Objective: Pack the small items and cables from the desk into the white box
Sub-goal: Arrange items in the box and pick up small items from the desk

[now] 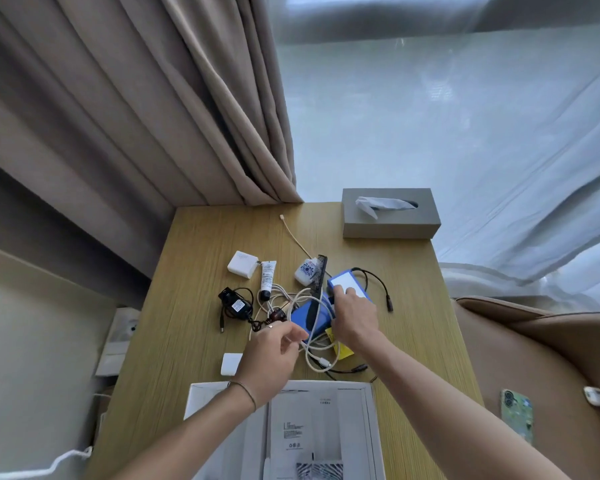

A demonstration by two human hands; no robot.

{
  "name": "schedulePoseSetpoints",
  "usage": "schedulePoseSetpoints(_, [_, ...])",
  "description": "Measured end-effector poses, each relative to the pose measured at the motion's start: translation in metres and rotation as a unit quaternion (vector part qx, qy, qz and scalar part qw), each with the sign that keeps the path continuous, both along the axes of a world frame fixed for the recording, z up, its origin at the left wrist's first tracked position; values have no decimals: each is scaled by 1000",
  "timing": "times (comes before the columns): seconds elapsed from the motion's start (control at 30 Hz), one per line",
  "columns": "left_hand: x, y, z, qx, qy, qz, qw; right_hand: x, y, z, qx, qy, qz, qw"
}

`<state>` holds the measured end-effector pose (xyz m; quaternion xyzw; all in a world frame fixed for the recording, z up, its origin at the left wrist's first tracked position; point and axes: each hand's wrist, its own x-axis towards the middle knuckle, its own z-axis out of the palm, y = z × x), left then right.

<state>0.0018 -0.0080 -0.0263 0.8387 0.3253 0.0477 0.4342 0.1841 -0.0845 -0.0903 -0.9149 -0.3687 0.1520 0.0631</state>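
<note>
The white box [201, 396] sits open at the counter's [194, 271] near edge, ready to receive, while your right hand [355, 315] closes its grip on the blue-edged case [343, 283] and your left hand [274, 355], fingers loosely spread, hovers over the tangled white cable [312, 355]

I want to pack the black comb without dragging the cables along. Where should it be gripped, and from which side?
Probably by its far, toothed end, from above. The black comb lies flat, its far end propped on the small white patterned item and free of cords, while its near end runs into the white cable tangle beside the right hand. Pinch the spine across its narrow width and lift away from the cables.
</note>
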Motion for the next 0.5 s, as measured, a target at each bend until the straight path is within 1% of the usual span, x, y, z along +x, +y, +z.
schedulePoseSetpoints(0.07, [7,-3,-3,-2,0,-12,1000,8,-7,-1,48,65,-47,996])
schedulePoseSetpoints(0.1, [11,-5,-4,-2,1,-19,1000,12,-13,0,90,109,-82,987])
schedulePoseSetpoints(0.17, [22,-10,-6,-5,7,-37,999,22,-26,7,186,197,-163,949])
schedulePoseSetpoints(0.23, [34,-17,-7,-8,25,-62,998,31,-42,15,263,252,-234,901])
schedulePoseSetpoints(0.33, [55,-29,-11,24,56,-106,992,36,-66,23,322,317,-300,840])
schedulePoseSetpoints(0.37, [62,-33,-14,52,71,-128,988,35,-73,24,336,336,-312,823])
schedulePoseSetpoints(0.43, [76,-40,-20,147,109,-177,967,32,-85,27,353,364,-331,795])
schedulePoseSetpoints(0.5, [91,-45,-30,255,154,-221,929,29,-96,27,360,378,-350,778])
